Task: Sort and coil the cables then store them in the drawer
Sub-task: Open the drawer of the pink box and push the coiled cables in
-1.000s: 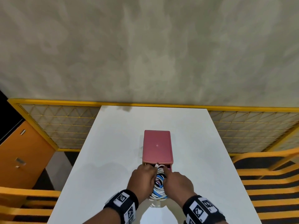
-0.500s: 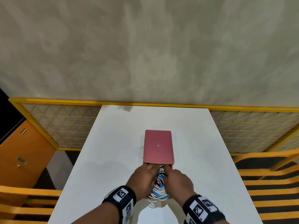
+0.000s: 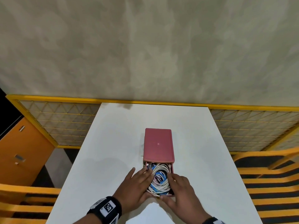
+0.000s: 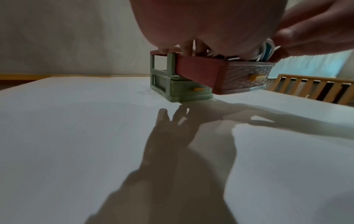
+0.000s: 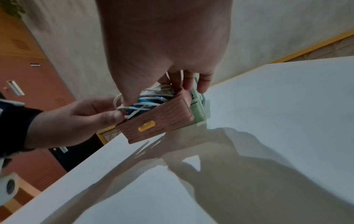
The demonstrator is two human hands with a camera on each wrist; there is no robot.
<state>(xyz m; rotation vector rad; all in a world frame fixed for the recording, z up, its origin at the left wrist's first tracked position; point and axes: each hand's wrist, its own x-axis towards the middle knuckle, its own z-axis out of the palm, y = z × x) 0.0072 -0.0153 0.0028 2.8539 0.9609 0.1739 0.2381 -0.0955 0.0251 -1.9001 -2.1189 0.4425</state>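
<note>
Around the small drawer unit you have bare white table on the left, right and far sides, open to a reaching hand. The pulled-out pink drawer juts toward you over the near table. Its open top is packed with coiled cables, and your left hand and right hand flank it, blocking both sides. A yellow mesh fence bounds the far edge.
</note>
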